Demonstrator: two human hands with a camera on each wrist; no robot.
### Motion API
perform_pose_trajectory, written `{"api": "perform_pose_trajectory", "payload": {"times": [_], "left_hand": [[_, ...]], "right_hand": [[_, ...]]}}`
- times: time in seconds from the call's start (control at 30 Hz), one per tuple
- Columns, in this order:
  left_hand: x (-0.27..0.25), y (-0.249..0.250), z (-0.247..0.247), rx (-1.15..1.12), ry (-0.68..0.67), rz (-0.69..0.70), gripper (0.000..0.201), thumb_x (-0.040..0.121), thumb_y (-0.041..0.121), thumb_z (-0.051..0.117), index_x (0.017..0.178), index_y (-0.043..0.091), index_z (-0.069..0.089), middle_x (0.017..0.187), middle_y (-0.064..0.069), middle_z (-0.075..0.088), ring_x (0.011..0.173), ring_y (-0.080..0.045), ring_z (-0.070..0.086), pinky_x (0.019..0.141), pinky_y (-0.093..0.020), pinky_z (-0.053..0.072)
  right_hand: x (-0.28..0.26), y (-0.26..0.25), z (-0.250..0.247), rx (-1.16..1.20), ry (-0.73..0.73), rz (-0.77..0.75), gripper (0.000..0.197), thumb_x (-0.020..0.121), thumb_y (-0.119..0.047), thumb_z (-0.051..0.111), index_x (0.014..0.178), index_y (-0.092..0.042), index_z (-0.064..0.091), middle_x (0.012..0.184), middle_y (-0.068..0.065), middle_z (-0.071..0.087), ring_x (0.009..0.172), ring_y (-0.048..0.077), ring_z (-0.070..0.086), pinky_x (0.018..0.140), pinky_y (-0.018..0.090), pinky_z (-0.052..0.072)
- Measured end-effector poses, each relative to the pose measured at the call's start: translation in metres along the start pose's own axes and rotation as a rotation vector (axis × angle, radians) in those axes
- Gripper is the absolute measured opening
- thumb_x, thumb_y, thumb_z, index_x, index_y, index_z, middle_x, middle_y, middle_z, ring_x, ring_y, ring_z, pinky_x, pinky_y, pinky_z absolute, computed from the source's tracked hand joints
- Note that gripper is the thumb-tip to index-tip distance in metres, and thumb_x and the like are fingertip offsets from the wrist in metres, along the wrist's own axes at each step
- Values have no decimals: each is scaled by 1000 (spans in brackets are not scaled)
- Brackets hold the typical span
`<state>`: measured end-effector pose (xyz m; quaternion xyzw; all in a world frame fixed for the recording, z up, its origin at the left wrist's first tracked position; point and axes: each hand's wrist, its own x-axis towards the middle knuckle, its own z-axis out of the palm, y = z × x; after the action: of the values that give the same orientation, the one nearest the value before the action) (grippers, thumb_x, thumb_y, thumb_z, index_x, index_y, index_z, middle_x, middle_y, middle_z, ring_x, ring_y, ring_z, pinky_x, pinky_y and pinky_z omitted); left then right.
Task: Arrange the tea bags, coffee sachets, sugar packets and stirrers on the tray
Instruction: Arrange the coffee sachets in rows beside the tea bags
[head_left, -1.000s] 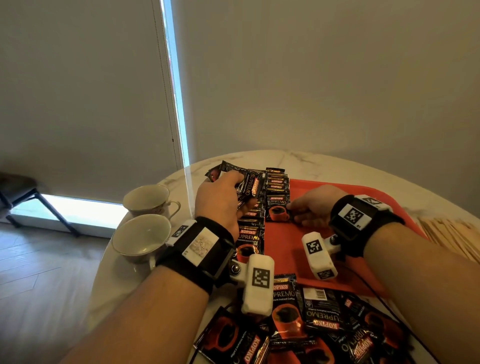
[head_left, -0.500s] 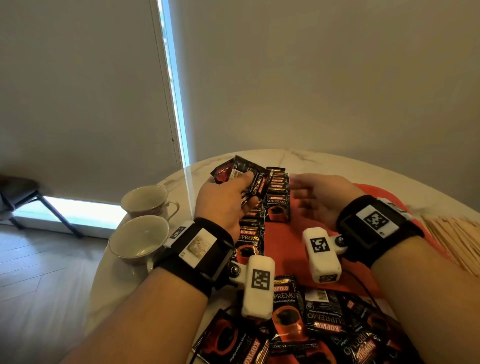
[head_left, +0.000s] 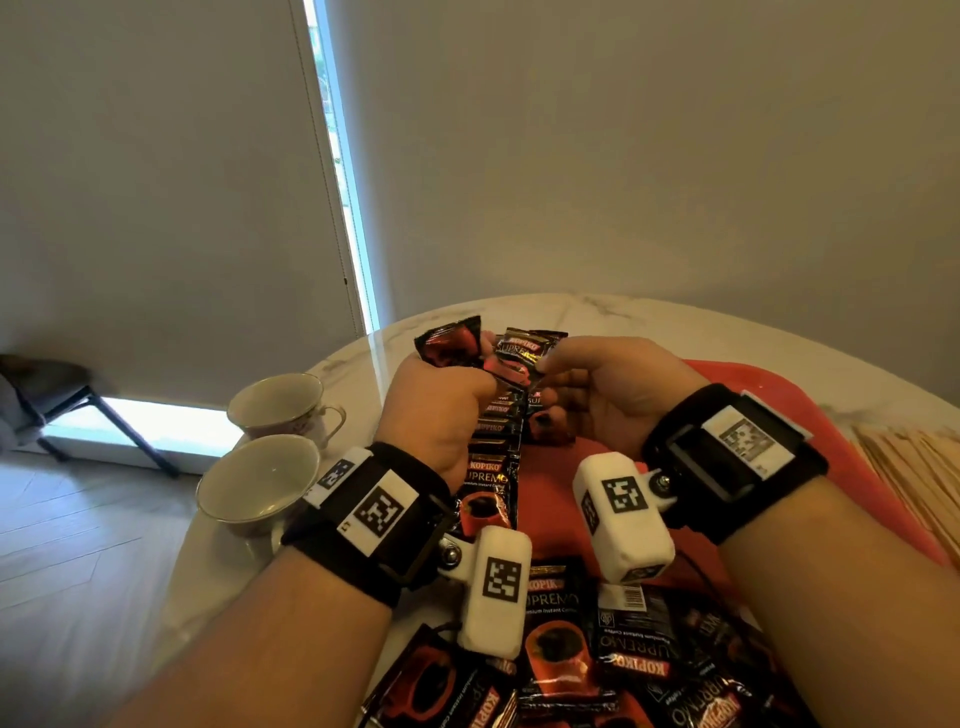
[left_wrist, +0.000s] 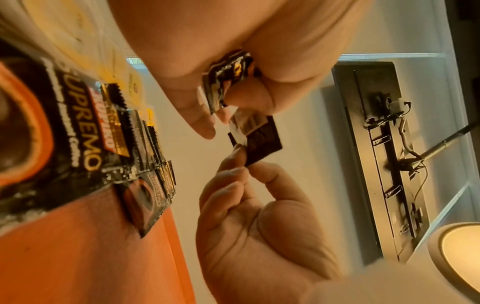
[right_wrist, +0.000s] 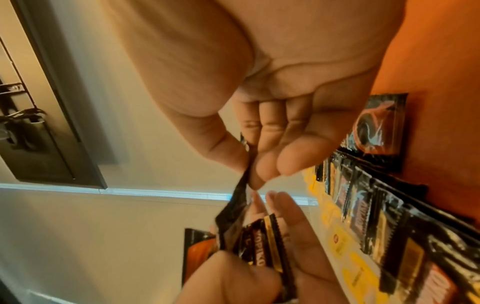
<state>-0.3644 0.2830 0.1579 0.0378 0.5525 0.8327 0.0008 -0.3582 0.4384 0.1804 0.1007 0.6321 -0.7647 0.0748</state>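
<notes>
My left hand (head_left: 480, 364) grips a small bunch of black-and-red coffee sachets (head_left: 449, 343), raised above the far end of the red tray (head_left: 561, 499). My right hand (head_left: 543, 369) pinches the edge of one sachet (head_left: 530, 345) in that bunch between thumb and fingers. The right wrist view shows the pinched sachet (right_wrist: 240, 197) and the rest of the bunch (right_wrist: 262, 251) in the left hand. A row of overlapping sachets (head_left: 488, 467) lies along the tray's left side. More loose sachets (head_left: 623, 660) lie heaped at the near table edge.
Two empty teacups (head_left: 260, 483) stand left of the tray on the marble table. A pile of wooden stirrers (head_left: 914, 467) lies to the right of the tray. Yellow packets (right_wrist: 345, 246) lie beyond the sachet row.
My right hand has lifted off the sachet row on the tray and now pinches a sachet in the bunch. My left hand has raised that bunch a little.
</notes>
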Motion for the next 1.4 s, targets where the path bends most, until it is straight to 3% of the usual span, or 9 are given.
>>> {"api": "perform_pose_trajectory", "payload": {"times": [0.07, 0.17, 0.27, 0.37, 0.63, 0.83, 0.97, 1.13, 1.4], "left_hand": [[0, 0, 1, -64, 40, -20, 42, 77, -27, 40, 85, 3, 68, 75, -7, 73, 76, -24, 74, 65, -34, 61], [-1, 2, 1, -206, 74, -59, 25, 84, -13, 47, 87, 5, 64, 81, -9, 68, 84, -28, 69, 83, -47, 60], [0, 2, 1, -191, 62, -83, 7, 92, 2, 64, 90, 8, 66, 79, -7, 72, 77, -22, 71, 73, -39, 61], [1, -2, 2, -79, 23, -50, 14, 91, -6, 67, 92, 8, 68, 82, -8, 76, 74, -18, 73, 65, -30, 61], [1, -4, 1, -33, 19, -84, 15, 90, -8, 69, 96, 6, 72, 85, -10, 79, 74, -19, 75, 72, -33, 62], [5, -6, 0, -60, 57, -93, 13, 90, -7, 71, 95, 5, 72, 91, -13, 78, 77, -20, 75, 67, -31, 61], [4, -4, 1, -115, 120, -117, 9, 91, 0, 71, 99, 4, 68, 89, -12, 76, 80, -23, 77, 69, -33, 63], [7, 0, -4, -155, 234, -141, 16, 99, 11, 57, 96, 7, 73, 103, -12, 77, 99, -30, 77, 85, -47, 65], [6, 1, -3, -92, 228, -159, 21, 100, 12, 60, 97, 11, 81, 93, -8, 72, 77, -16, 68, 67, -31, 61]], "right_hand": [[0, 0, 2, 6, 23, -49, 4, 89, -3, 64, 92, -6, 63, 65, 5, 61, 53, 12, 57, 49, 24, 49], [0, 0, 4, -18, 48, -140, 6, 89, 0, 65, 90, -7, 65, 64, 3, 60, 53, 12, 57, 53, 26, 49], [0, 0, 3, -78, 61, -186, 10, 88, -5, 69, 98, -4, 68, 59, 0, 60, 52, 12, 57, 57, 29, 50], [0, 0, 4, -63, 72, -186, 14, 90, -15, 72, 101, -6, 70, 62, 1, 63, 54, 13, 59, 56, 28, 51], [-2, -4, 4, 21, 172, -342, 12, 90, -17, 76, 92, -6, 71, 77, 5, 70, 54, 11, 60, 52, 25, 52], [-2, -6, 3, -81, 7, -217, 13, 89, 4, 68, 90, -9, 67, 78, 9, 72, 61, 16, 67, 62, 30, 59], [4, 0, -3, -49, 112, -198, 14, 89, 7, 66, 91, -7, 64, 74, 10, 69, 57, 15, 67, 57, 28, 59], [11, 10, -37, -99, 304, -14, 9, 93, 4, 58, 93, -4, 63, 74, 10, 64, 60, 17, 60, 54, 28, 56], [7, 20, -37, -355, 295, 128, 10, 91, 6, 66, 86, -2, 64, 72, 9, 64, 63, 16, 62, 60, 28, 56]]}}
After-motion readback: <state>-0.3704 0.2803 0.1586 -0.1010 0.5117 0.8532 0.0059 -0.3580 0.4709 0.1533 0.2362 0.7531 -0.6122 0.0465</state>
